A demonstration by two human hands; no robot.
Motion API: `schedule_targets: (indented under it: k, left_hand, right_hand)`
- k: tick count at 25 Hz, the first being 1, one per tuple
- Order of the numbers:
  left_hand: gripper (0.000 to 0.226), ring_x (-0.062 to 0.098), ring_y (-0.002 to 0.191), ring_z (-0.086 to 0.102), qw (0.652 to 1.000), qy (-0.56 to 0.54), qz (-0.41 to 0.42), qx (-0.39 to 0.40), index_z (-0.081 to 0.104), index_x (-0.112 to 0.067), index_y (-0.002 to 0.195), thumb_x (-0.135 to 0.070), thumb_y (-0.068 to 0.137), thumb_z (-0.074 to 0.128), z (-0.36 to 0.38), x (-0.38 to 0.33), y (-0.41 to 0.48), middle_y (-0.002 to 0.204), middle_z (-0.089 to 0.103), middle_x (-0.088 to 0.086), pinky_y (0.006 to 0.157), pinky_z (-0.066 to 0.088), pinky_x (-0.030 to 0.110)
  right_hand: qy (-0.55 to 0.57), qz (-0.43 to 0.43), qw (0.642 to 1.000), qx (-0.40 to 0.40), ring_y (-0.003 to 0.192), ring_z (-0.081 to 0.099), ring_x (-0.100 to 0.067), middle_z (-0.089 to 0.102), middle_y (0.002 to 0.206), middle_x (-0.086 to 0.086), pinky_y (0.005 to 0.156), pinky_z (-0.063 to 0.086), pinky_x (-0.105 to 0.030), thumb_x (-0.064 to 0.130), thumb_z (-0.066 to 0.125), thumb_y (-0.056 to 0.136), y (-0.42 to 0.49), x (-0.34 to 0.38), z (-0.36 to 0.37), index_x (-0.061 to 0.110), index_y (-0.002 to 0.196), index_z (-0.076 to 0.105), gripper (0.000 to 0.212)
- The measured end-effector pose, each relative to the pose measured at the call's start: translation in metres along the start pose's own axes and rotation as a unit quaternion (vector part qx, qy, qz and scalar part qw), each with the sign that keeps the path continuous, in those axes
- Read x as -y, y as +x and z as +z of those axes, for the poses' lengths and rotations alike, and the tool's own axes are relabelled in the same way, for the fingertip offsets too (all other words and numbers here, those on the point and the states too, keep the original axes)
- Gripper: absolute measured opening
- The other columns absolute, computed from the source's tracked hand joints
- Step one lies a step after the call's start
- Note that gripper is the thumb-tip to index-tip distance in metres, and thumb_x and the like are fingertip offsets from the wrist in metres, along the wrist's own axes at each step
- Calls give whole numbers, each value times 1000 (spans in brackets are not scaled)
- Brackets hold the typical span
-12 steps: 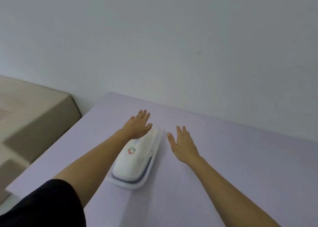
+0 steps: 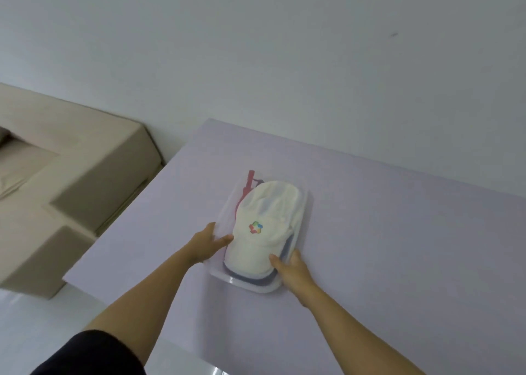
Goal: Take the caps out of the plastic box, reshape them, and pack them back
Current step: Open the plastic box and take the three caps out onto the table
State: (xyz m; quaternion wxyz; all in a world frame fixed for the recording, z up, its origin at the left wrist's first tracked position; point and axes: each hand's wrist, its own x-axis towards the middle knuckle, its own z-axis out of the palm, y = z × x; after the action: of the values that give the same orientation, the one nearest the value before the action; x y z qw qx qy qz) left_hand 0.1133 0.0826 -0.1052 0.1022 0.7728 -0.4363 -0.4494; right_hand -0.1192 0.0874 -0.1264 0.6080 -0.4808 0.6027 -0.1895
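A clear plastic box point(image 2: 306, 204) lies on the lilac table point(image 2: 398, 261). A white cap point(image 2: 267, 224) with a coloured logo sits on top of the stack inside it. A dark blue cap point(image 2: 266, 281) shows under its brim, and a red cap point(image 2: 250, 181) sticks out at the far end. My left hand point(image 2: 206, 245) grips the box's left side, thumb against the white cap. My right hand point(image 2: 291, 271) holds the near right corner, thumb on the white brim.
A beige sofa point(image 2: 57, 175) stands to the left of the table, below its edge. A plain pale wall point(image 2: 284, 61) runs behind the table. The table's left edge is close to the box.
Both hands have come back from the far end of the box to its near sides and closed on it. The view has shifted, and the red cap shows now.
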Motion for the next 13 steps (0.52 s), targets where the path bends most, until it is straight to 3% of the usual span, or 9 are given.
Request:
schedule_targets:
  k: [3,7,10,13]
  left_hand:
    - [77,36,123,49,1000,2,31,-5,23,-14,146,-51,87,56,13,-18,-7,144,42,16,94,51,47]
    - [78,34,124,48,996,9,84,18,24,-13,145,-51,86,56,60,-63,-25,142,44,15,99,47,47]
    - [75,33,120,51,992,7,113,50,25,-12,143,-49,87,57,104,-95,-43,138,46,14,96,49,43]
    - [73,33,116,53,993,-1,104,63,26,-12,141,-49,86,58,138,-105,-57,136,48,13,93,51,43]
  right_hand:
    - [28,-17,999,-14,115,53,-18,56,131,-2,101,43,-34,29,63,87,-5,-9,-25,17,133,40,53]
    - [57,-8,997,-59,114,55,-19,57,128,0,101,45,-43,31,64,87,-30,-34,-83,19,131,41,51]
    - [84,6,991,-100,110,57,-18,58,125,1,96,48,-42,27,64,87,-55,-61,-127,18,129,43,47]
    - [94,23,990,-103,106,57,-17,56,121,2,81,52,-35,27,63,88,-76,-81,-154,20,127,41,45]
